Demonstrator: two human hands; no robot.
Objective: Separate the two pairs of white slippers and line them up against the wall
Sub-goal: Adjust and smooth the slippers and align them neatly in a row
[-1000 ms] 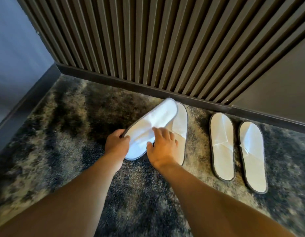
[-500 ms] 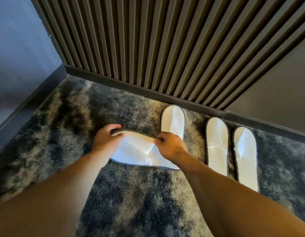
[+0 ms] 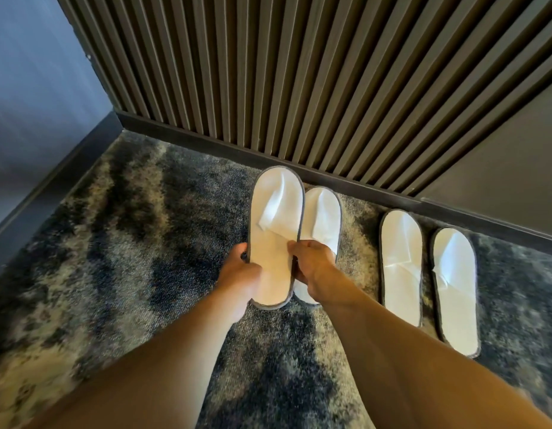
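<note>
I hold a white slipper (image 3: 276, 224) with a grey rim between both hands, toe pointing at the wall, slightly above the carpet. My left hand (image 3: 240, 274) grips its left heel edge and my right hand (image 3: 313, 263) grips its right edge. Its partner slipper (image 3: 322, 218) lies on the carpet just to the right, partly under the held one and my right hand. The other pair lies flat further right, toes at the wall: one slipper (image 3: 401, 261) and its mate (image 3: 455, 286).
A dark slatted wall (image 3: 268, 72) with a black skirting board (image 3: 206, 144) runs across the back. A blue-grey wall (image 3: 36, 88) closes the left side, forming a corner. Mottled grey and beige carpet (image 3: 129, 243) covers the floor.
The held slipper has turned from lying crosswise to pointing toe-first at the wall, and now sits beside its partner. Both hands stayed on it.
</note>
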